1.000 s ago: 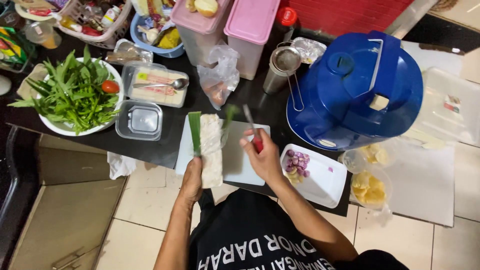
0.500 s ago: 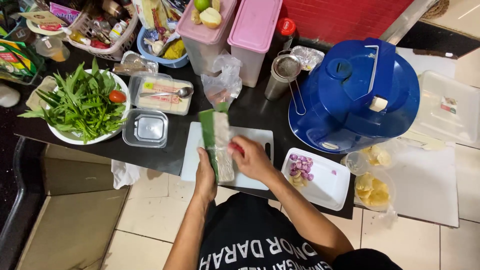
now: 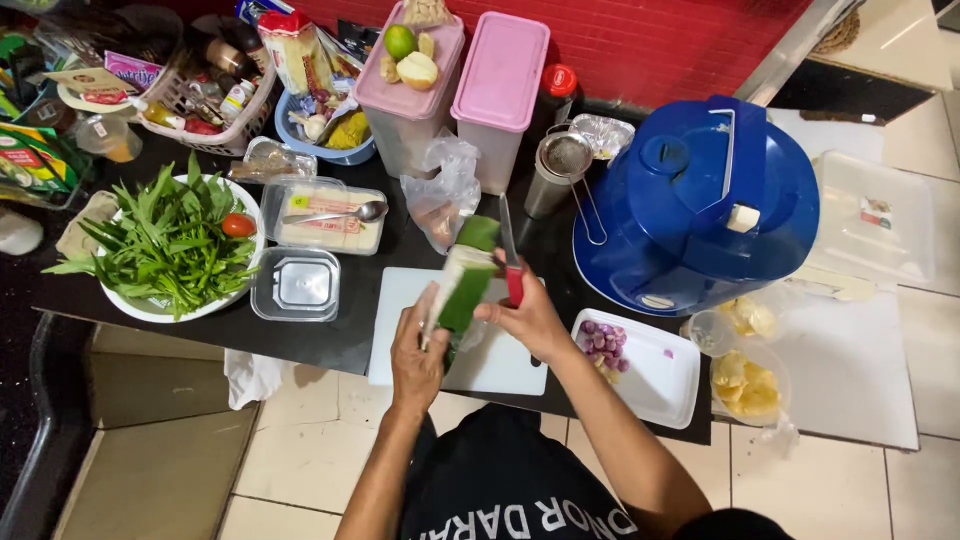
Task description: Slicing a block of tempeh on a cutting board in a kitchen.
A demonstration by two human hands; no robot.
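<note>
left hand (image 3: 418, 352) grips green-white packet (image 3: 462, 282) upright; right hand (image 3: 528, 315) clasps red-handled knife (image 3: 510, 258) beside it.

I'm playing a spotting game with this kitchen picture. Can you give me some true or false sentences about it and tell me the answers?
1. The right hand holds a knife with a red handle. True.
2. The left hand is on the green and white packet. True.
3. The big jug is yellow. False: it is blue.
4. The bowl of greens is to the right of the cutting board. False: it is to the left.
5. Small purple pieces lie in the white tray. True.
</note>
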